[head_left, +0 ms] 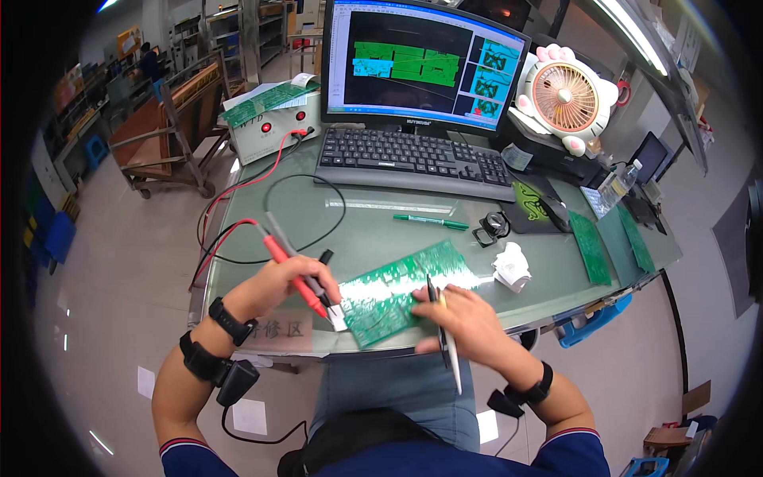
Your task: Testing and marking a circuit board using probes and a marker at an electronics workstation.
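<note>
A green circuit board (pixel 389 298) lies slantwise near the table's front edge, with glare on its middle. At its left end, my left hand (pixel 288 283) is closed around a red test probe (pixel 276 250) and a grey-and-black test probe (pixel 278 228), both pointing down toward a small white piece (pixel 337 319) at the board's edge. My right hand (pixel 474 324) rests over the board's right part. Between its fingers are a slim white pen-like tool (pixel 455 367) and a dark, thin tool (pixel 431 289); their exact kinds are unclear.
Beyond the board lie a green marker (pixel 431 222), a black loupe-like object (pixel 493 228) and crumpled white paper (pixel 511 267). Behind are a keyboard (pixel 413 159), monitor (pixel 429 60), mouse (pixel 555 213) and fan (pixel 566 97). Probe leads run to a white tester box (pixel 278 131). More boards (pixel 588 248) lie right.
</note>
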{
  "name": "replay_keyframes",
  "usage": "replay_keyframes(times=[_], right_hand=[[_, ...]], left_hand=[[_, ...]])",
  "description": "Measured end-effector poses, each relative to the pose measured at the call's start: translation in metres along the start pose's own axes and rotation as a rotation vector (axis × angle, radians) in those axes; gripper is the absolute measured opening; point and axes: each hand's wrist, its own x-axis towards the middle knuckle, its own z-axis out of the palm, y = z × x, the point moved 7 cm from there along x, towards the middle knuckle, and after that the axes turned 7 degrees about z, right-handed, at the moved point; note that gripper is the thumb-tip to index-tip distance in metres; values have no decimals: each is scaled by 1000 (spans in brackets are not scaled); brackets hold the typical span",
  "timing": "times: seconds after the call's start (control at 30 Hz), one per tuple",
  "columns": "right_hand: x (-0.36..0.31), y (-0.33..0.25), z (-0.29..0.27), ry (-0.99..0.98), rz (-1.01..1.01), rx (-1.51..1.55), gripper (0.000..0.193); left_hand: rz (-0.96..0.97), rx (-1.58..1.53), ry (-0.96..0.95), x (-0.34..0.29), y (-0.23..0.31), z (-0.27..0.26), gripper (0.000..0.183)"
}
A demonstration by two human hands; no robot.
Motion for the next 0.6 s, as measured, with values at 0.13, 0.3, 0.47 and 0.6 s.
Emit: replay_keyframes(times=[0.13,0.3,0.47,0.6], right_hand=[[-21,-30,-3,112,-191,-216,34],[-3,-14,-67,536,-144,57,27],[20,28,-53,720,471,881,11],[11,22,6,627,637,1296,14]], left_hand=[[200,-116,296,-25,18,-14,48],[383,-223,743,-54,27,0,50],[558,-57,392,-14,57,72,54],[536,-134,329,13,48,92,58]])
